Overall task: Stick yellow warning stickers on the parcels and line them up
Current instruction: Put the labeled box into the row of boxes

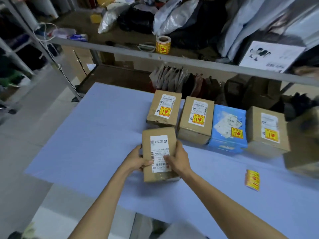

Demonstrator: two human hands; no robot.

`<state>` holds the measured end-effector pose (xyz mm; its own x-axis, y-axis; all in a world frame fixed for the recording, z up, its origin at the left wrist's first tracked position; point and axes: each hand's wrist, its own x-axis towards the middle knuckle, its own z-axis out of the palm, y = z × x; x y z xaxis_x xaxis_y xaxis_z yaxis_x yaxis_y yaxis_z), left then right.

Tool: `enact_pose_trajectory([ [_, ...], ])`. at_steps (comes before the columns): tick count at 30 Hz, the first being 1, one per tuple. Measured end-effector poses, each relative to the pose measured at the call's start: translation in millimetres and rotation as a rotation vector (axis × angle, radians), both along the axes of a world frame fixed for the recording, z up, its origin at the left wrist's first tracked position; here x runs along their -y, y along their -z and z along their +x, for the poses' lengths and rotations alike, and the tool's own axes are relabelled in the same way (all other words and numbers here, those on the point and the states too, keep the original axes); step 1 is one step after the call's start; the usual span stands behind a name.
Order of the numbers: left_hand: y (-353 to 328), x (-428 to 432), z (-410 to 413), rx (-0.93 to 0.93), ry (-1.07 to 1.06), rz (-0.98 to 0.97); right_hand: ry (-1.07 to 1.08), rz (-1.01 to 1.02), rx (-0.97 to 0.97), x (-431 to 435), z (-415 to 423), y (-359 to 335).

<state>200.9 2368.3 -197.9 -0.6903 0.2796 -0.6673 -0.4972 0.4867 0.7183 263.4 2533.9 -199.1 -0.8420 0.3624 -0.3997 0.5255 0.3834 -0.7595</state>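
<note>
brown cardboard parcel [159, 153] sits on the blue table [86, 144], left hand [137, 159] and right hand [177, 159] both clamped on its sides. no yellow sticker on it; four stickered parcels [196, 118] lined up behind.

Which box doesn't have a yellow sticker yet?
The brown box held by both hands, left hand and right hand. It shows only a white label; the four boxes lined up behind all have yellow stickers.
</note>
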Motion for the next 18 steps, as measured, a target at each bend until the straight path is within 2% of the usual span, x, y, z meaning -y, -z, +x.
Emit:
enact_pose_trajectory([
  [8,31.6,-113.1,40.6,-0.119,0.239,-0.037,0.306,0.044,0.000,-93.9,82.9,-8.9],
  [11,23.7,-153.2,60.5,-0.155,0.336,-0.030,0.398,0.031,0.010,-122.8,113.2,-4.8],
  [18,20.7,-197.3,90.9,-0.163,0.395,-0.019,0.476,-0.026,-0.033,-158.0,151.0,-0.6],
])
